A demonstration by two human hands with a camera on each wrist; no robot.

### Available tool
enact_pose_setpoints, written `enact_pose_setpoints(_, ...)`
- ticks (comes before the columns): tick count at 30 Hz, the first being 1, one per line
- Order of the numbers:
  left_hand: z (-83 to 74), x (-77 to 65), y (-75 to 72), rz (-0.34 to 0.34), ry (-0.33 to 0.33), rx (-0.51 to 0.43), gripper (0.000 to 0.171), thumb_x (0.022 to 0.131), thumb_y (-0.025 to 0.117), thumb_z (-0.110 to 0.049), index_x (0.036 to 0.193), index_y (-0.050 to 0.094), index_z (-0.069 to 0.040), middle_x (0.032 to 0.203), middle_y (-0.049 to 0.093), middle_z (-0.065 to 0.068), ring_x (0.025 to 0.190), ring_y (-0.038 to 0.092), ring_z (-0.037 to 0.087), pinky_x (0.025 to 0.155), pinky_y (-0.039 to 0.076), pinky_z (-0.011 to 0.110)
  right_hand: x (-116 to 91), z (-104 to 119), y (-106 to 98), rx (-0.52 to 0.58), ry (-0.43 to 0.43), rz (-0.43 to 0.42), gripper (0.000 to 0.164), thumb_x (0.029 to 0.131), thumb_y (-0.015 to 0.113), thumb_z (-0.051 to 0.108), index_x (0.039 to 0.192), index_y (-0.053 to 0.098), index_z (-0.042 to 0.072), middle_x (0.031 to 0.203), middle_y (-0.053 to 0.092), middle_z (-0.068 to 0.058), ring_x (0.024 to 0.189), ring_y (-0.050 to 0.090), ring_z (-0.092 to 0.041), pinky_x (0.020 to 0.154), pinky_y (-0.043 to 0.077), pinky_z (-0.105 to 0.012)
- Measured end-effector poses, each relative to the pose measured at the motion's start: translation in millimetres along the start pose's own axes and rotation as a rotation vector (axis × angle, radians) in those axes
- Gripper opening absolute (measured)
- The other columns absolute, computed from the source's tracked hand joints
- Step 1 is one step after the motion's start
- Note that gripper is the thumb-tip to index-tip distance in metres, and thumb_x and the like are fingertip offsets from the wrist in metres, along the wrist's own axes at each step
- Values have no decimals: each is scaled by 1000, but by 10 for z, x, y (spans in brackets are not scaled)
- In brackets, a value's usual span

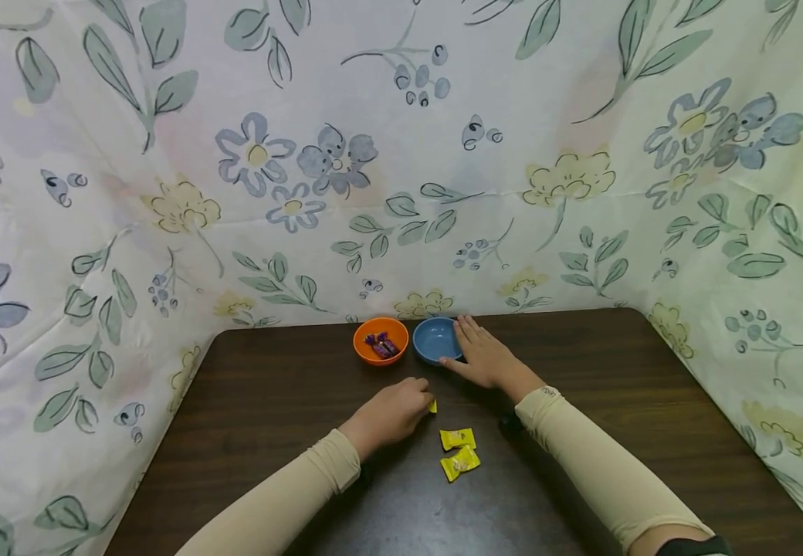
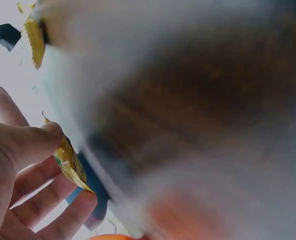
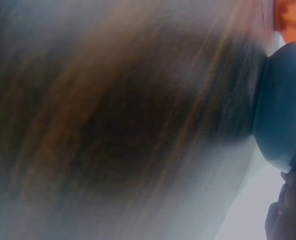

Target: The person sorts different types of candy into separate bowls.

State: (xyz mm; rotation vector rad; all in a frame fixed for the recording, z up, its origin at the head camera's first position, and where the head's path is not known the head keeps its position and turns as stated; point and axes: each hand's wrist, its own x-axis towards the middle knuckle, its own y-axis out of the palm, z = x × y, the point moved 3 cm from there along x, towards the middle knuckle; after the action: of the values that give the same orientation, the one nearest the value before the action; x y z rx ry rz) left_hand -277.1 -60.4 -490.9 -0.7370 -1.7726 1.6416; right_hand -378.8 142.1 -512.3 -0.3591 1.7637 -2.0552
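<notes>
My left hand (image 1: pixel 401 405) pinches a yellow wrapped candy (image 1: pixel 432 405) just above the dark wooden table (image 1: pixel 269 432); the left wrist view shows the candy (image 2: pixel 70 165) held between thumb and fingers. Two more yellow candies (image 1: pixel 458 439) (image 1: pixel 460 462) lie on the table just right of that hand. My right hand (image 1: pixel 481 355) rests flat on the table, fingers straight, touching the side of an empty blue bowl (image 1: pixel 435 338); the right wrist view shows the blue bowl (image 3: pixel 283 110) blurred. An orange bowl (image 1: pixel 381 340) holding purple candies (image 1: pixel 382 345) stands left of the blue one.
A floral cloth (image 1: pixel 374 154) hangs behind the table and along both sides. The table's back edge runs right behind the bowls. Both forearms wear beige sleeves (image 1: pixel 582 455).
</notes>
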Motion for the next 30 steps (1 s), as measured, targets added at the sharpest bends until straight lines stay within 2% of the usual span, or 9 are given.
enact_pose_setpoints(3, 76, 46, -58, -26, -12, -28, 16, 105, 68, -17, 116, 78, -11, 103, 69, 2, 90, 61, 13, 85, 61, 26, 4, -11, 2, 7, 3, -3, 102, 105, 34, 75, 169, 13, -2, 178, 9, -22, 167, 8, -38, 134, 17, -54)
enact_pose_setpoints(7, 214, 116, -121, -97, -37, -86, 16, 105, 67, -15, 116, 77, -8, 102, 68, 4, 92, 63, 15, 88, 60, 29, 12, -20, 19, -1, 3, -2, 102, 105, 31, 75, 168, 13, -3, 178, 9, -22, 166, 8, -39, 134, 17, -54)
enact_pose_setpoints(12, 341, 190, -219, -165, -35, -152, 17, 104, 68, -12, 118, 75, -3, 103, 70, 7, 95, 66, 19, 93, 60, 36, -9, 10, -1, 4, -10, -2, 99, 107, 36, 70, 167, 14, -5, 177, 11, -24, 166, 10, -40, 133, 19, -55)
enact_pose_setpoints(16, 394, 244, -256, -165, -31, -189, 17, 104, 68, -10, 118, 75, -1, 102, 70, 8, 93, 66, 19, 91, 61, 36, -29, 25, -14, 2, -4, 0, 98, 107, 36, 69, 168, 14, -4, 177, 11, -23, 166, 9, -39, 134, 19, -55)
enact_pose_setpoints(24, 452, 411, -326, -163, -75, -273, 17, 103, 70, -9, 116, 76, 0, 103, 70, 9, 91, 64, 19, 89, 60, 36, -38, 21, -20, -2, -6, 8, 96, 108, 36, 68, 168, 13, -3, 177, 9, -23, 166, 8, -39, 134, 18, -55)
enact_pose_setpoints(30, 503, 561, -408, -172, -129, -268, 20, 103, 69, -10, 119, 76, -1, 104, 70, 9, 95, 65, 20, 90, 60, 35, -28, 22, -24, 7, -6, 7, 95, 108, 38, 66, 168, 12, -4, 177, 9, -24, 166, 7, -39, 134, 17, -55)
